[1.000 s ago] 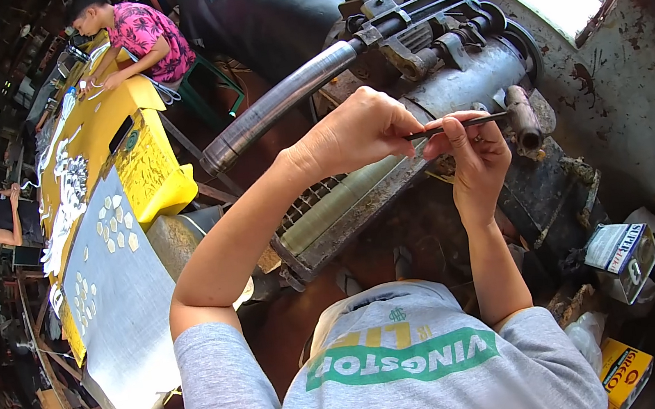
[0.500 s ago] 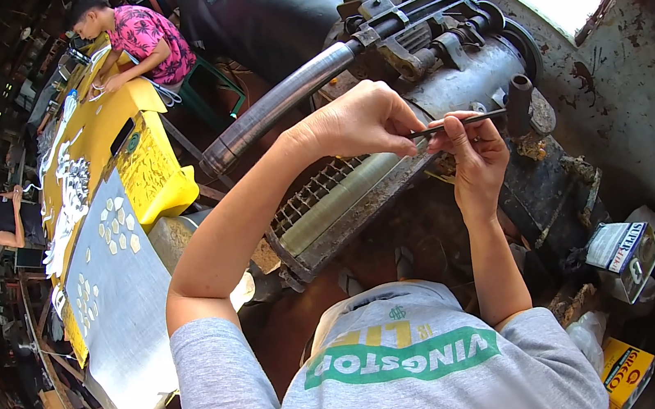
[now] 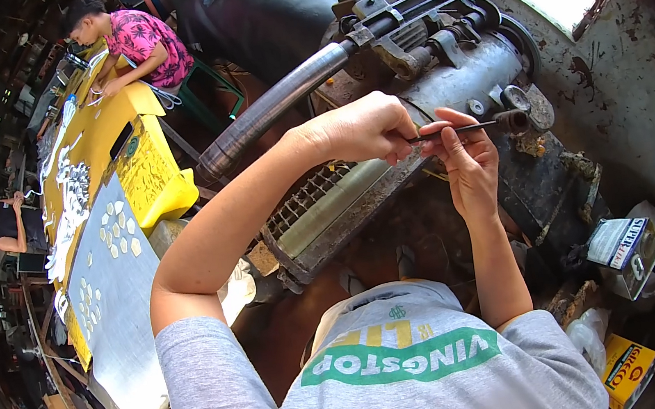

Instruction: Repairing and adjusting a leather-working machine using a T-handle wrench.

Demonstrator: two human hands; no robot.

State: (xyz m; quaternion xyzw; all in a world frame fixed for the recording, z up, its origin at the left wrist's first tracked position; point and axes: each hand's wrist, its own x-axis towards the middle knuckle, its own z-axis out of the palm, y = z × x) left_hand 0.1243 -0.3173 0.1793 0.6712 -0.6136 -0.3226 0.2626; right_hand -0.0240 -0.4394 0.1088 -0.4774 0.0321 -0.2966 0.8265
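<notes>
In front of me, over a machine, I hold a thin dark rod point(image 3: 476, 127) with a short dark tube set at its right end. My left hand point(image 3: 367, 128) pinches the rod's left end between thumb and bent fingers. Farther right along it, my right hand point(image 3: 467, 154) supports the rod on its fingers, thumb pressed against it. The tube end lies beyond the right fingers, its round hollow end showing. Below my hands is the worn metal machine point(image 3: 455, 72), with a smooth steel roller point(image 3: 277, 103) and a long pale roller point(image 3: 328, 211) beside a chain-like mesh.
At the left, a grey sheet point(image 3: 128, 289) bearing several small pale pieces lies beside a yellow-covered table point(image 3: 106, 122). A co-worker in a pink shirt point(image 3: 149, 46) sits at its far end. A metal can point(image 3: 624, 256) and a yellow box point(image 3: 629, 372) stand at the right.
The rod has turned, so its tube end now faces me more and sits lower. My left hand has shifted slightly left and down, its grip tighter around the rod's end.
</notes>
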